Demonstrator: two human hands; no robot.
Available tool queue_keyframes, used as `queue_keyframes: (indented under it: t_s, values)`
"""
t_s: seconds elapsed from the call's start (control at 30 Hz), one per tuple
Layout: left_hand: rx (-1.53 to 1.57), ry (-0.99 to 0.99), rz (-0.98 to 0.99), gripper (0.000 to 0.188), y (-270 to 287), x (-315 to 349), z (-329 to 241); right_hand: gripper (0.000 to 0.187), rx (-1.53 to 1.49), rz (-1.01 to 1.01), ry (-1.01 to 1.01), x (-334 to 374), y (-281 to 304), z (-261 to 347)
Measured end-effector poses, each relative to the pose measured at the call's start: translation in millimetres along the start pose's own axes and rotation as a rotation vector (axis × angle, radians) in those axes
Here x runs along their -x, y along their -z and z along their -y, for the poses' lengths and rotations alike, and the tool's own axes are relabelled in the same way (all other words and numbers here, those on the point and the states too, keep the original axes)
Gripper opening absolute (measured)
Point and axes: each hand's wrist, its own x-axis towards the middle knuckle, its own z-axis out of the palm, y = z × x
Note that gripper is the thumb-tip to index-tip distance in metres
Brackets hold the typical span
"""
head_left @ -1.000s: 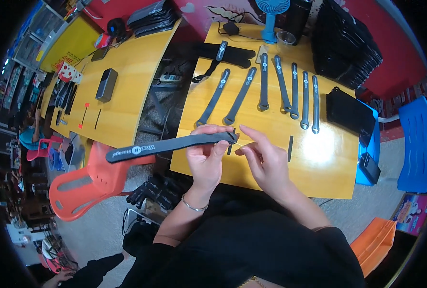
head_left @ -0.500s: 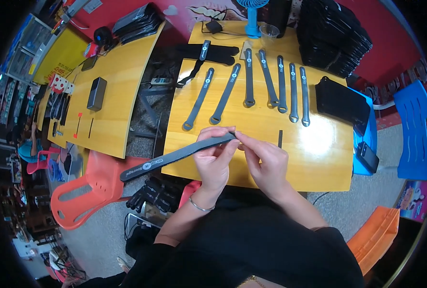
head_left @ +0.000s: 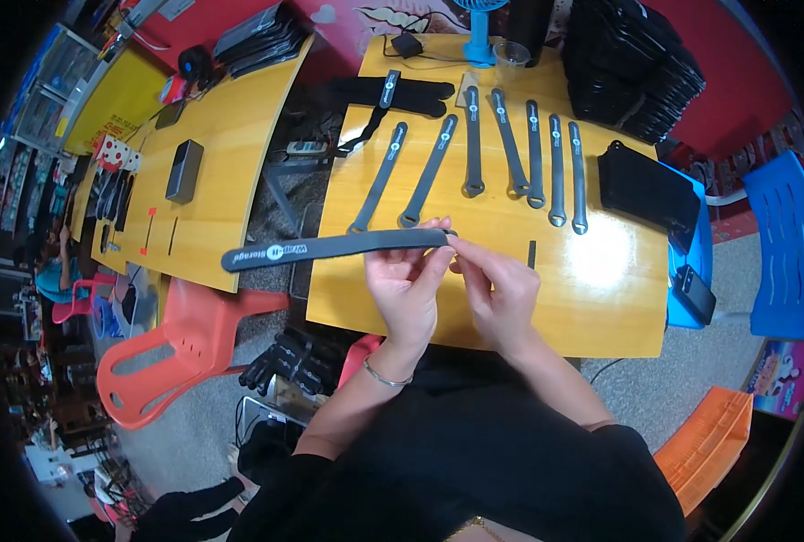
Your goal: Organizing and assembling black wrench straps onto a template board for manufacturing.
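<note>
My left hand (head_left: 404, 294) is closed on a long grey strap (head_left: 338, 245) over the table's front edge, thumb and fingers near its right end. The strap's printed, rounded end sticks out to the left, almost level. With thumb and fingers pinched, my right hand (head_left: 504, 294) grips the strap's right end, and the fingertips hide part of it. Beyond my hands, several grey straps (head_left: 474, 149) with rings at their near ends lie fanned out on the yellow table (head_left: 347, 294). A short dark strip (head_left: 532, 254) lies just past my right hand.
Black straps (head_left: 402, 93), a blue fan (head_left: 479, 36), a clear cup (head_left: 511, 56) and stacked black packs (head_left: 632, 68) line the table's far side. A black pouch (head_left: 648, 190) sits at the right edge. Red chair (head_left: 189, 339) and orange crate (head_left: 705, 452) flank me.
The strap's free left end has swung up, from slanting down to nearly level. My left hand has turned slightly with it; both hands keep their hold.
</note>
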Motion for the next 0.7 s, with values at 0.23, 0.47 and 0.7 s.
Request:
queue_keyframes:
  t_s: [0.23, 0.47, 0.7]
  values:
    - [-0.312, 0.088, 0.105, 0.019, 5, -1, -3, 0.022, -0.131, -0.036, -0.060, -1, -2, 2]
    - [-0.654, -0.166, 0.259, 0.016, 10, -8, -5, 0.018, -0.300, 0.028, -0.226, 0, 1, 4]
    - [-0.639, -0.208, 0.401, 0.014, 15, -20, -7, 0.016, -0.637, 0.012, -0.449, -8, 4, 7]
